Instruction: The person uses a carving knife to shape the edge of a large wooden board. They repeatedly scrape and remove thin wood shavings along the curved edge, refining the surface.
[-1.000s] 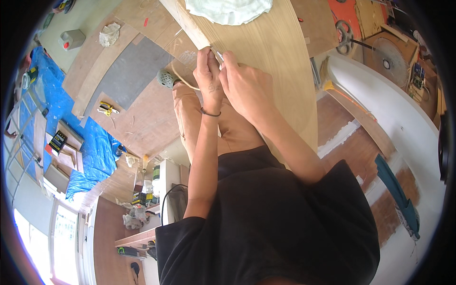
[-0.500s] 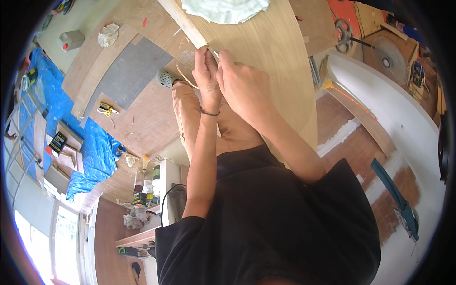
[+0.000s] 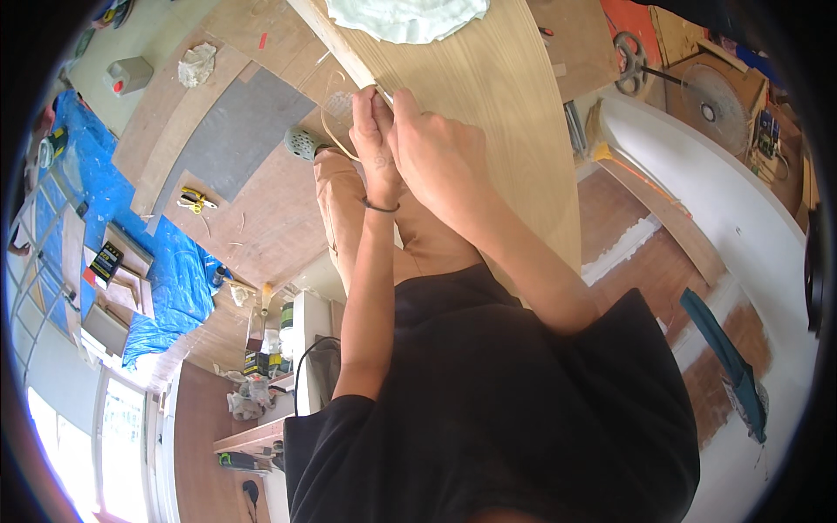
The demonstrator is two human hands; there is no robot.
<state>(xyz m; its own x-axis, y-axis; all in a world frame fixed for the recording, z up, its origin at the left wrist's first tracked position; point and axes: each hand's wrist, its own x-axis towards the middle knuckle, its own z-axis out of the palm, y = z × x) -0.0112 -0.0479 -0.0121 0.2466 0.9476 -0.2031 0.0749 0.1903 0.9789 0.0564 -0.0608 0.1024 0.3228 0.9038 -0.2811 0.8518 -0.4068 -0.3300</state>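
My left hand point(image 3: 376, 146) is closed at the edge of a pale wood-grain board point(image 3: 488, 78), fingers gripping the edge where a thin pale strip point(image 3: 326, 118) loops away. Beside it my right hand point(image 3: 440, 157) is curled round a small light-coloured tool point(image 3: 389, 98), mostly hidden by the fingers and pressed along that edge. A crumpled white cloth point(image 3: 405, 16) lies higher on the board.
Yellow pliers point(image 3: 197, 200), a grey jug point(image 3: 129, 74), a crumpled rag point(image 3: 197, 64) and a blue sheet point(image 3: 174, 296) lie on the left. A fan point(image 3: 708, 109) stands at upper right, above a white curved panel point(image 3: 697, 161).
Both hands have shifted slightly up and to the left along the board's edge, still closed. The board and cloth appear slightly further left in the picture.
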